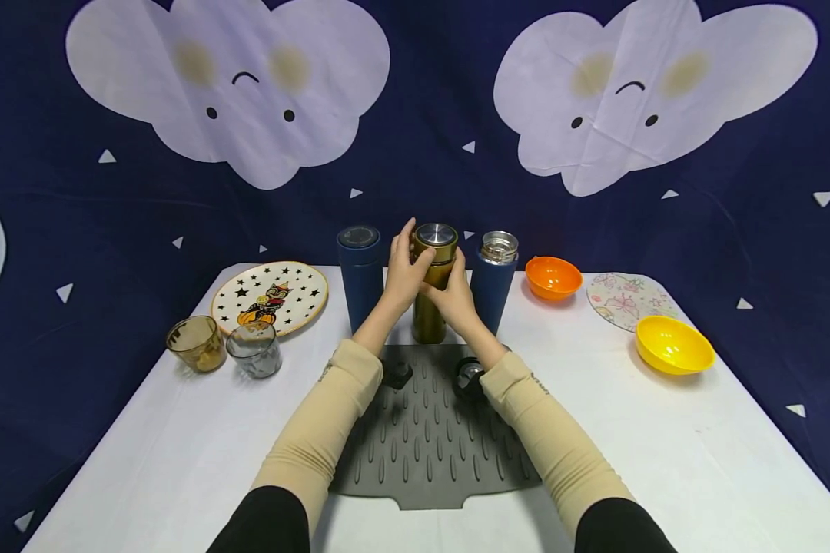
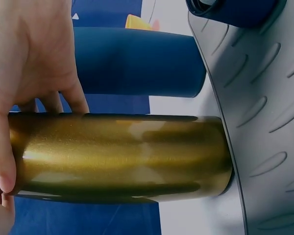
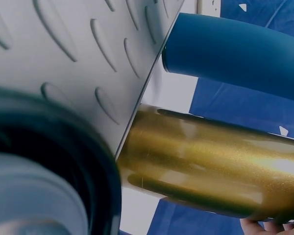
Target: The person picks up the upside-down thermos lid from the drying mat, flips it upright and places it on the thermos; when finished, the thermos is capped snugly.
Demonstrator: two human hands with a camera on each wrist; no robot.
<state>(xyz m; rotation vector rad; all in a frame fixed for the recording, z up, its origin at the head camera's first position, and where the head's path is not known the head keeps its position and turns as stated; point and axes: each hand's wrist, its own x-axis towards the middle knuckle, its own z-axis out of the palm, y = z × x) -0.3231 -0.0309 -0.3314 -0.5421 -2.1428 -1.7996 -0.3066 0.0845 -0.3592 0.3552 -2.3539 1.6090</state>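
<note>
A gold thermos [image 1: 429, 319] with a steel-topped lid stands upright at the far edge of the grey mat. My left hand [image 1: 406, 275] grips it near the lid, thumb across the front and index finger raised; in the left wrist view that hand [image 2: 36, 63] has other fingers behind the bottle. Lower down, my right hand [image 1: 455, 301] holds the thermos from the right, its fingertips [image 3: 257, 227] showing at the right wrist view's bottom edge. Blue thermoses flank it: a lidded one [image 1: 361, 276] on the left, an uncapped one [image 1: 493, 288] on the right.
A dark cap [image 1: 469, 374] lies on the grey mat [image 1: 429, 461]. Two glasses [image 1: 254, 352] and a star-patterned plate [image 1: 304, 296] sit left. To the right are an orange bowl [image 1: 553, 278], a floral plate [image 1: 629, 299] and a yellow bowl [image 1: 674, 346]. A navy cloth hangs behind.
</note>
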